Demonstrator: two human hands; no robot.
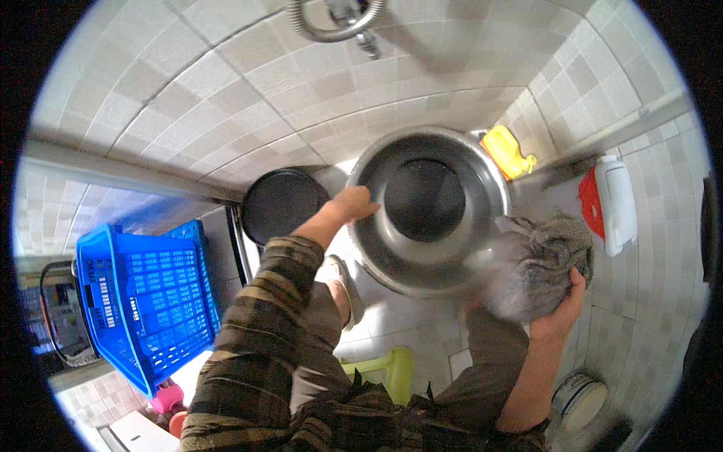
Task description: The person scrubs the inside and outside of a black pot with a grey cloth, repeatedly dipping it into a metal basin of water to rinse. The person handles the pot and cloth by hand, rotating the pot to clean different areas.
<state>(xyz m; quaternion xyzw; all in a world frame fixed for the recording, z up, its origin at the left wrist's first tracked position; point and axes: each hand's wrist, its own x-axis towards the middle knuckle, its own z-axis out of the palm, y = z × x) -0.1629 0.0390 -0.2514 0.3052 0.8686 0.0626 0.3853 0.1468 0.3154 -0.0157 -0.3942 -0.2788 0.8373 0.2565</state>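
A large round metal basin (486,181) stands on the floor before me, its round bottom dark and slightly reflective. My left hand (357,203) is at the basin's left rim, fingers curled over it. Beyond the right rim, my right hand (559,316) supports a bunched grey cloth (556,254), possibly a towel. The cloth's left side is blurred and overlaps the basin's lower right edge. Most of my right fingers are hidden beneath the bundle.
Left of the basin sits a black round tub (282,206). A blue plastic crate (164,305) stands farther left. Yellow (502,150) and white (615,203) plastic bottles are at right, with a tub (584,401) below. A green stool (400,376) is beneath me; a metal hose (316,31) hangs above.
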